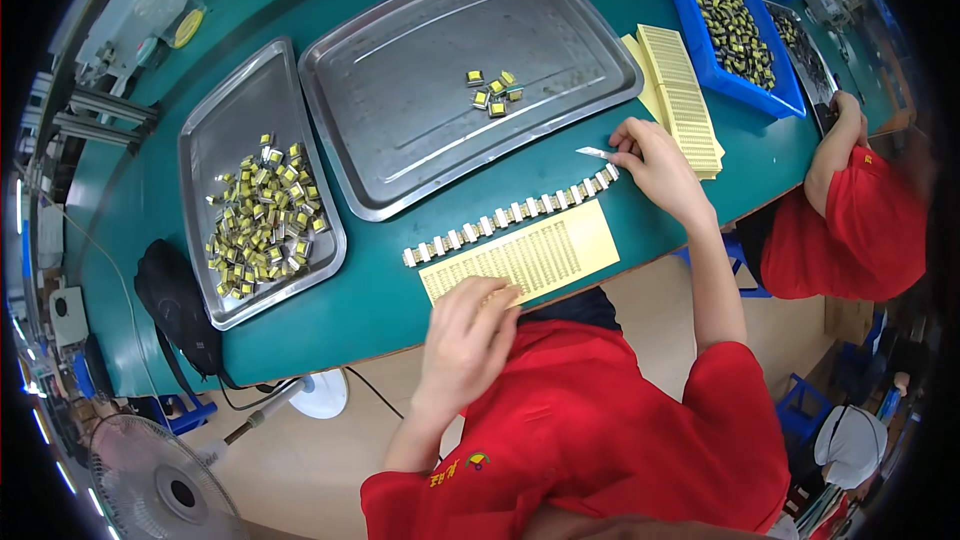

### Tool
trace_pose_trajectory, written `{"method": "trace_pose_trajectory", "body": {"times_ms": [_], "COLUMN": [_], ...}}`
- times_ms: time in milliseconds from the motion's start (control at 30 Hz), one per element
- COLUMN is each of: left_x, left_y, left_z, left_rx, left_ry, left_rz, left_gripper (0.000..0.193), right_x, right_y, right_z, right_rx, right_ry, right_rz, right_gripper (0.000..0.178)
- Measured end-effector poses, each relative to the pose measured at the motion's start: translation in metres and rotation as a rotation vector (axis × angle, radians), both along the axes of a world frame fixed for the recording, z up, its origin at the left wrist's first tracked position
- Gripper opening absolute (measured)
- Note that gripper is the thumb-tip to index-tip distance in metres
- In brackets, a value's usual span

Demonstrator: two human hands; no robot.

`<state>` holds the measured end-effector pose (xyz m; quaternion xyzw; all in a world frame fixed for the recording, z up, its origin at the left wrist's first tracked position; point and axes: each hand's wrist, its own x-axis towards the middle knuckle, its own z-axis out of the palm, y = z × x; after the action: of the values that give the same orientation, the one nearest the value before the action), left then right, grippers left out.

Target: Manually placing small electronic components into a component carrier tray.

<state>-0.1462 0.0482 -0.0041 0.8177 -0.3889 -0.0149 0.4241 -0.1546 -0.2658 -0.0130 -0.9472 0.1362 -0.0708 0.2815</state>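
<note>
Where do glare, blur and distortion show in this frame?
Head view: broad reflections on the large metal tray; the green table bows along its front edge; the left hand looks slightly soft, perhaps from motion; corners fall to black.

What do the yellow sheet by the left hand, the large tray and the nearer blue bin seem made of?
Yellow sheet: probably paper or label stock, being thin, flat and matte; plastic film is possible.
Large tray: metal, likely stainless steel, from its gray sheen and bright rim reflections.
Nearer blue bin: seemingly molded plastic, from its even color and smooth walls.
</note>
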Motion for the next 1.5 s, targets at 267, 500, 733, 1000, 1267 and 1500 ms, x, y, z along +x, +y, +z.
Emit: {"method": "trace_pose_trajectory", "body": {"times_ms": [267,500,733,1000,1267,1500], "left_x": [-0.025,-0.034,-0.036,-0.037,-0.037,-0.036], "left_y": [-0.041,-0.05,-0.051,-0.052,-0.052,-0.052], "left_z": [-0.029,-0.042,-0.047,-0.049,-0.048,-0.047], "left_rx": [0.252,0.309,0.371,0.367,0.351,0.362], "left_ry": [-0.217,-0.252,-0.356,-0.358,-0.357,-0.356], "left_rz": [-0.159,-0.096,-0.072,-0.059,-0.057,-0.062], "left_gripper": [0.036,0.042,0.038,0.035,0.037,0.037], "right_x": [-0.02,-0.094,-0.127,-0.129,-0.126,-0.121], "right_y": [0.017,0.092,0.117,0.12,0.124,0.125], "right_z": [0.004,0.019,0.003,-0.003,-0.009,-0.012], "right_rx": [-0.114,0.277,0.433,0.431,0.433,0.419], "right_ry": [-0.139,-0.044,0.075,0.022,-0.027,-0.058], "right_rz": [-0.154,-0.183,-0.302,-0.287,-0.289,-0.335], "right_gripper": [0.009,0.013,0.028,0.023,0.022,0.02]}}
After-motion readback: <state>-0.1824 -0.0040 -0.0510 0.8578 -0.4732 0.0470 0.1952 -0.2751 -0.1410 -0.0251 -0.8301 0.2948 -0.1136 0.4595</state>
